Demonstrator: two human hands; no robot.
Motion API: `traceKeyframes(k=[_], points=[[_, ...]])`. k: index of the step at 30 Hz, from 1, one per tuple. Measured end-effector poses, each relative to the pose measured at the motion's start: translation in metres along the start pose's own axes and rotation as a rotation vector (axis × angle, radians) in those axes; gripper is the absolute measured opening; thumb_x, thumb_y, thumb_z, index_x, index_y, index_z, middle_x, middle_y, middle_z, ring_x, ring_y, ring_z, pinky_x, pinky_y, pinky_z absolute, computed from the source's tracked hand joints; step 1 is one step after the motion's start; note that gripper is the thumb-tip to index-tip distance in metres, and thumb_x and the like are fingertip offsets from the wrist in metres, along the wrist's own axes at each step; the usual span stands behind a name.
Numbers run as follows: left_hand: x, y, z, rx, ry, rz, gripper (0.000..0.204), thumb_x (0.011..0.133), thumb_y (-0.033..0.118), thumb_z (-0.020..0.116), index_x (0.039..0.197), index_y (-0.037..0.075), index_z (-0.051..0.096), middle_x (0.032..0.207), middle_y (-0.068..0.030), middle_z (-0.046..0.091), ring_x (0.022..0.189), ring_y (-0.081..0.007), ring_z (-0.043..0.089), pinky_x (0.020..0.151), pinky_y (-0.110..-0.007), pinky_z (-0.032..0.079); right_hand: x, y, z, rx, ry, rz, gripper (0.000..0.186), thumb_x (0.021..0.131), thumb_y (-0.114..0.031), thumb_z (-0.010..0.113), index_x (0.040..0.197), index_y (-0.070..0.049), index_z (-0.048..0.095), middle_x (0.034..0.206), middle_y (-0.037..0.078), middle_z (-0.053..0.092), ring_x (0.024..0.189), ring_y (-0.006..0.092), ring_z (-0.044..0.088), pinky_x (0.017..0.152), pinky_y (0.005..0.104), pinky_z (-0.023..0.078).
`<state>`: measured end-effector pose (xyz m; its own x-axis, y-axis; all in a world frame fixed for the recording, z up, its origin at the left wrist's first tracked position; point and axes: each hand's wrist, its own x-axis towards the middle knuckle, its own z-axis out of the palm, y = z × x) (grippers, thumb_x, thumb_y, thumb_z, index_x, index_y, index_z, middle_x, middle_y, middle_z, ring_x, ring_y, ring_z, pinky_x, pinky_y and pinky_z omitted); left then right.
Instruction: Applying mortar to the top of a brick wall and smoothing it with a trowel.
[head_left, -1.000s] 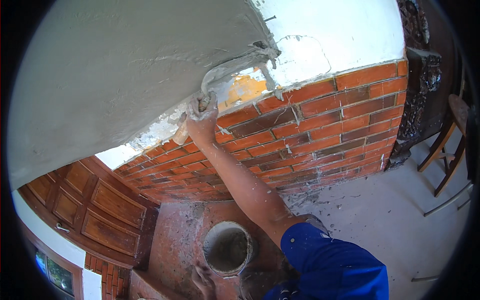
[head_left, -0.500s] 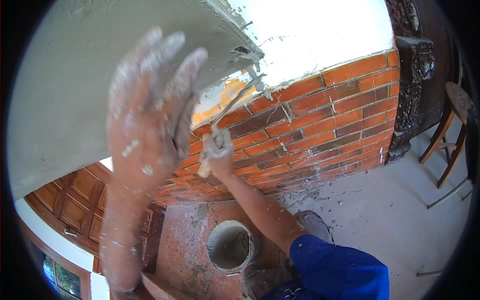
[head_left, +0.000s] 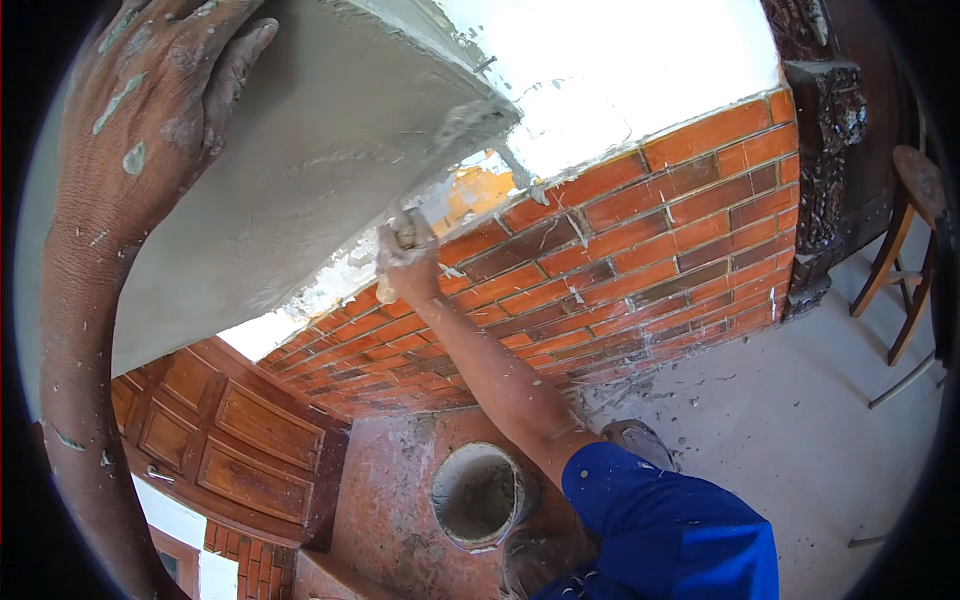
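Note:
My right hand (head_left: 408,258) is closed round the pale handle of a trowel (head_left: 385,292), at the lower edge of the grey plastered surface (head_left: 310,150). Its blade is blurred and hard to make out against the wet plaster. My left hand (head_left: 165,105), spotted with dried plaster, is raised in front of that surface at the upper left. The thumb stands apart, and the other fingers run out at the picture's top edge. Whether the left hand touches the plaster, I cannot tell. Patchy white and orange wall (head_left: 470,195) shows beside my right hand.
Below the plaster runs a red brick wall (head_left: 610,245). On the reddish floor near my legs stands a bucket (head_left: 440,495) with grey mortar inside. A nail (head_left: 486,64) sticks out above. Wooden door panels (head_left: 265,420) lie at left, a wooden stool (head_left: 890,255) at right.
My left hand has moved up and left, away from the middle. My right hand has shifted slightly up and left with the trowel, whose blade earlier showed edge-on beside the plaster's corner.

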<state>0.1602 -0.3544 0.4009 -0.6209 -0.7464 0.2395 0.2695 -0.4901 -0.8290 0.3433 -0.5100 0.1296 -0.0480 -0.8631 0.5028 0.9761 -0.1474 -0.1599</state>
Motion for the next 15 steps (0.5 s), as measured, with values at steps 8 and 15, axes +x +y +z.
traceKeyframes(k=[8, 15], points=[[-0.001, 0.002, 0.011, -0.137, 0.051, -0.018, 0.041, 0.089, 0.019, 0.062, 0.129, 0.016, 0.056, 0.135, -0.0078, 0.052, 0.126, -0.0275, 0.047, 0.106, -0.041, 0.038, -0.066, 0.017, -0.002, -0.104, -0.327, -0.175, 0.013, 0.087, 0.004, 0.054, 0.089, -0.006, 0.046, 0.061, -0.004, 0.045, 0.047, 0.0053, 0.041, 0.040, 0.0212, 0.035], [-0.014, -0.002, 0.001, -0.123, 0.074, 0.018, 0.040, 0.089, 0.020, 0.062, 0.129, 0.015, 0.056, 0.134, -0.0084, 0.053, 0.125, -0.0277, 0.048, 0.105, -0.041, 0.039, -0.028, -0.006, -0.025, 0.183, 0.147, 0.205, 0.016, 0.089, 0.000, 0.057, 0.091, -0.006, 0.043, 0.064, 0.001, 0.047, 0.044, 0.0097, 0.048, 0.038, 0.0260, 0.041]])
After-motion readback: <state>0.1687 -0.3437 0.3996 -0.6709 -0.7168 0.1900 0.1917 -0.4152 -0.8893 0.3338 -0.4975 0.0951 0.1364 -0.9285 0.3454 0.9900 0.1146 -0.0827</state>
